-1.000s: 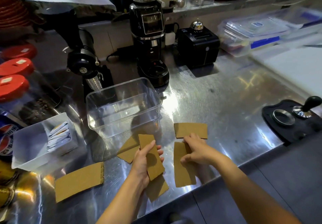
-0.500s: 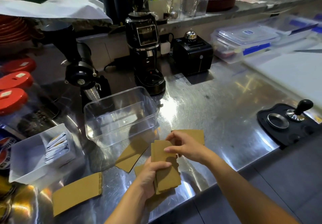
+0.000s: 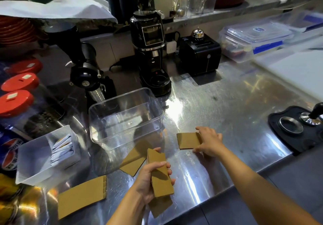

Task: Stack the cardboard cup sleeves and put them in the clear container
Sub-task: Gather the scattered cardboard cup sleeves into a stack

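My left hand [image 3: 148,181] grips a small stack of brown cardboard sleeves [image 3: 160,172] above the counter's front edge. Under it lies another sleeve [image 3: 160,207], partly hidden. My right hand [image 3: 208,141] rests with its fingers on a flat sleeve [image 3: 187,140] lying to the right of the clear container [image 3: 125,118]. The container is empty and stands open in the middle of the steel counter. One more sleeve [image 3: 134,160] lies just in front of the container, and another [image 3: 82,196] lies at the front left.
A white bin of sachets [image 3: 45,154] stands left of the container. Two black grinders [image 3: 150,53] and a black box with a bell [image 3: 200,53] stand behind. A black tamping mat [image 3: 297,128] sits at the right edge. Red-lidded jars [image 3: 15,100] line the left.
My right hand laid a sleeve onto the stack in my left hand, then moved right and away onto the sleeve beside the container. The camera tilted down a little.
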The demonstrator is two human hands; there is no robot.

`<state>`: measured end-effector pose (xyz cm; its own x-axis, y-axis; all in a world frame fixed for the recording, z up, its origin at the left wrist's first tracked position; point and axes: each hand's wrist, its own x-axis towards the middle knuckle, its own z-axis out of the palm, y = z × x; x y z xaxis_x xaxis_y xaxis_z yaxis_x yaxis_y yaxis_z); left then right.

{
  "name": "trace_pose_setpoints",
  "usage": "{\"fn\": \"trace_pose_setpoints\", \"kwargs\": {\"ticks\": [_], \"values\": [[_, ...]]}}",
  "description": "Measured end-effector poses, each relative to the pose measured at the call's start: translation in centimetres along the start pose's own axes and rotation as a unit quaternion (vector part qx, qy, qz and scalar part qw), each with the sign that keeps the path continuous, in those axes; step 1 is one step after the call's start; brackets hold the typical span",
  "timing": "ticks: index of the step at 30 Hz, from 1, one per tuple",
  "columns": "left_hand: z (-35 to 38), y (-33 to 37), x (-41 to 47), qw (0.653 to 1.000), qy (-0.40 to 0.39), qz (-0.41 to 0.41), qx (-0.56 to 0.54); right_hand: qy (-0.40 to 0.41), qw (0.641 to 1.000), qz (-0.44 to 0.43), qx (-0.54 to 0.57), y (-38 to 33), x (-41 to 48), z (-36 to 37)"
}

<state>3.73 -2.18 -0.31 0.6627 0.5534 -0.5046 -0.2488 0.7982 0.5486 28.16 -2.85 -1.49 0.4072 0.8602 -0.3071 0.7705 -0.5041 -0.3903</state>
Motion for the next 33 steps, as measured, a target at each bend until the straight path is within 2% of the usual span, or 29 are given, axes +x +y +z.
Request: {"fn": "trace_pose_setpoints", "kwargs": {"ticks": [5,8,11,13,16,18,22,24,28,30,33], "values": [[0.0,0.3,0.5,0.999,0.042,0.032,-0.012,-0.011,1.000,0.004,-0.028,-0.1,0.3,-0.5],[0.1,0.6,0.8,0.995,0.072,0.073,0.009,-0.027,0.998,-0.052,0.023,-0.9,-0.5,-0.9],[0.2,1.0,1.2,0.980,0.113,0.118,0.118,-0.105,0.983,-0.126,0.087,-2.5,-2.0,-2.7],[0.2,1.2,1.4,0.961,0.115,0.145,0.205,-0.150,0.973,-0.162,0.073,-3.8,-2.9,-3.9],[0.7,1.1,1.4,0.931,0.089,0.137,0.326,-0.180,0.964,-0.190,0.045,-5.3,-3.7,-5.1],[1.0,1.0,1.3,0.924,0.090,0.123,0.352,-0.194,0.961,-0.192,0.037,-5.8,-4.1,-5.6],[0.8,1.0,0.9,0.923,0.076,0.104,0.363,-0.209,0.958,-0.198,0.007,-6.3,-4.2,-5.4],[0.8,0.8,0.5,0.925,0.085,0.116,0.351,-0.176,0.963,-0.201,0.030,-6.3,-4.0,-4.8],[0.5,1.0,0.1,0.950,0.140,0.156,0.233,-0.046,0.970,-0.140,0.193,-6.0,-3.6,-3.6],[0.4,1.2,-0.3,0.960,0.153,0.145,0.183,-0.069,0.951,-0.118,0.276,-6.0,-3.8,-2.9],[0.1,1.5,-1.2,0.984,0.086,0.104,0.112,-0.084,0.920,-0.136,0.357,-6.5,-4.2,-1.7]]}}
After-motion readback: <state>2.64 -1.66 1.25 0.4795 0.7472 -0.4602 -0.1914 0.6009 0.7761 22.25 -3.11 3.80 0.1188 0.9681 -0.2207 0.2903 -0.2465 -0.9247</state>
